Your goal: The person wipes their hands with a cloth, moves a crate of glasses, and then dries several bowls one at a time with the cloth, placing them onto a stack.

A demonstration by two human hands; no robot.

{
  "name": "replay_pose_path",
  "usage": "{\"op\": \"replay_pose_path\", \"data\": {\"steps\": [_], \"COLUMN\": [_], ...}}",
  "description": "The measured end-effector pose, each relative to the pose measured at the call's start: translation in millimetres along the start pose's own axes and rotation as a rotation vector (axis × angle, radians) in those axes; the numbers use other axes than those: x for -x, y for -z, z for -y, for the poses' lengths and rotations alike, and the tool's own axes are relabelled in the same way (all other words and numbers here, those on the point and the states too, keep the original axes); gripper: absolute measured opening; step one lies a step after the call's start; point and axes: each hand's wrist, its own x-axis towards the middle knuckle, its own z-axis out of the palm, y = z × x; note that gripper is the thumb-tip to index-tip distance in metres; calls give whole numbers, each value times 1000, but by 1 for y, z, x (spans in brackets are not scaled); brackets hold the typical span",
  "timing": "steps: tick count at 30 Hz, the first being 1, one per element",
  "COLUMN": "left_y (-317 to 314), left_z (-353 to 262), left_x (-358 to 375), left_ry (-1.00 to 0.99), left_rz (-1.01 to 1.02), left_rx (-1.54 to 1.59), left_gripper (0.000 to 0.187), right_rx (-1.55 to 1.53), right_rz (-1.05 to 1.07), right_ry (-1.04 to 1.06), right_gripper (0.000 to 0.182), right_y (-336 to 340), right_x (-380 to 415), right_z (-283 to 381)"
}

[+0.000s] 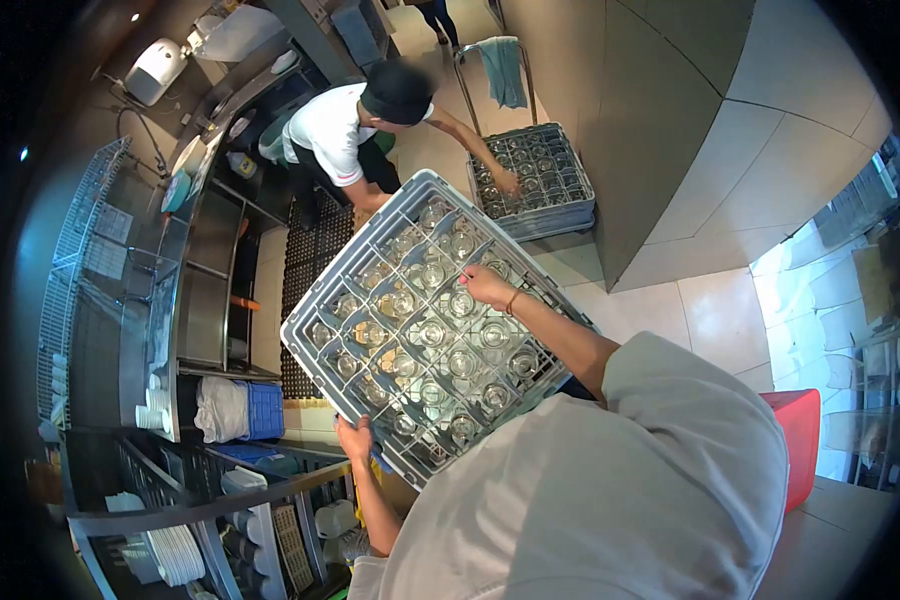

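Glass rack (358, 254) — above tiled floor (710, 320), black mat (305, 300), steel counter (205, 315)

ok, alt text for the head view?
A grey rack of glasses is gripped at its edge by a person's left hand, their right hand over it. Beyond, a co-worker reaches into a second rack; stacked plates sit at lower left.

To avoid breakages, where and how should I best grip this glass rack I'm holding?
Likely by two opposite outer sides, one hand coming from each: the glass rack is broad and boxy, and glasses fill its gridded middle. Your left hand is on an outer side.
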Motion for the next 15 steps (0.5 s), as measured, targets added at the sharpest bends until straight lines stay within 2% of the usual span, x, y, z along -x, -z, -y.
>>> {"op": "replay_pose_path", "data": {"steps": [2,6,13,15], "left_y": [1,-17,-35,-60], "left_z": [2,21,-9,-23], "left_x": [-6,-19,-66,-81], "left_ry": [104,101,131,45], "left_rz": [109,150,254,246], "left_rx": [90,96,102,127], "left_gripper": [39,40,40,39], "right_rx": [30,-25,13,-136], "right_rz": [-11,-48,-123,-155], "right_ry": [-21,-14,-93,-105], "right_gripper": [14,15,17,14], "right_y": [3,7,38,67], "right_x": [2,-8,-37,-46], "right_z": [6,-7,-3,-5]}}
